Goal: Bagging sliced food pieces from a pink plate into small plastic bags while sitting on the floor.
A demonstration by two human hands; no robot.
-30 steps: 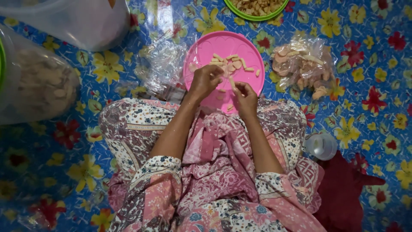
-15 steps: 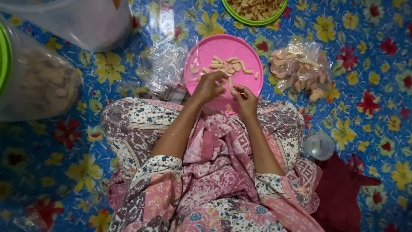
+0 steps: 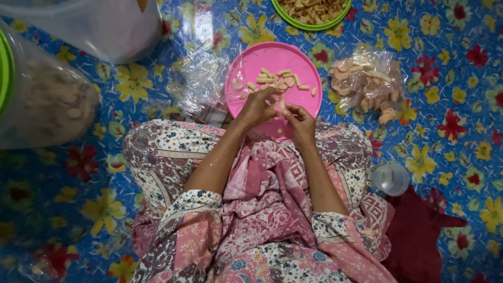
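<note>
A round pink plate (image 3: 304, 67) lies on the flowered floor mat in front of my knees, with several pale cracker strips (image 3: 275, 81) scattered across it. My left hand (image 3: 258, 107) hovers over the plate's near edge with its fingers curled around a small pale piece. My right hand (image 3: 301, 123) sits just beside it, fingertips pinching the same piece (image 3: 282, 105). The two hands meet above the plate's near rim. My patterned pink clothing fills the lower middle of the view.
A clear plastic bag of pale crackers (image 3: 364, 84) lies right of the plate; an empty crumpled bag (image 3: 201, 84) lies left. A green-rimmed bowl of fried pieces (image 3: 312, 11) sits beyond. Big clear containers (image 3: 47, 102) stand at left. A small plastic cup (image 3: 390, 178) and dark red cloth (image 3: 419, 236) lie right.
Both hands have stayed together at the plate's near edge, with the fingers shifting slightly as they work a small piece. The plate and bags have not moved.
</note>
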